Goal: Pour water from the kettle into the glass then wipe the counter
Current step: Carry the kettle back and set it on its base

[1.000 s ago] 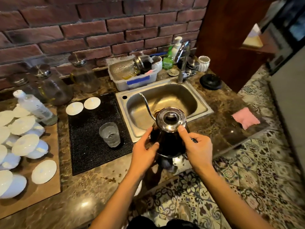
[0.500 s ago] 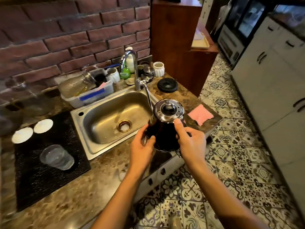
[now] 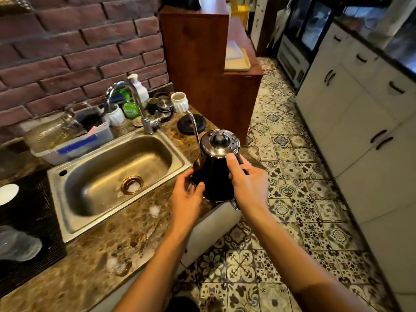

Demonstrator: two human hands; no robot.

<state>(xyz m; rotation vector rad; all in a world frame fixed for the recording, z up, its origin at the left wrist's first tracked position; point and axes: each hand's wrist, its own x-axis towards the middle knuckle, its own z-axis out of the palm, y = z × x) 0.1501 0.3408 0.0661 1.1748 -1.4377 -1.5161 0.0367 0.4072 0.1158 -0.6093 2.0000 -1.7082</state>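
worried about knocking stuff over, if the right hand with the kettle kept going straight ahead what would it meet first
Probably the black round base on the counter, just beyond the kettle held in the right hand; depth is hard to judge.

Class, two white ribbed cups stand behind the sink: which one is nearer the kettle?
The right cup, beside the black round base; the other cup stands left of the tap.

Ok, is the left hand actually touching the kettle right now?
Touching. The head view shows the left hand cupped against the lower side of the black kettle, its fingertips pressed on the body with no gap, while the right hand grips the handle side.
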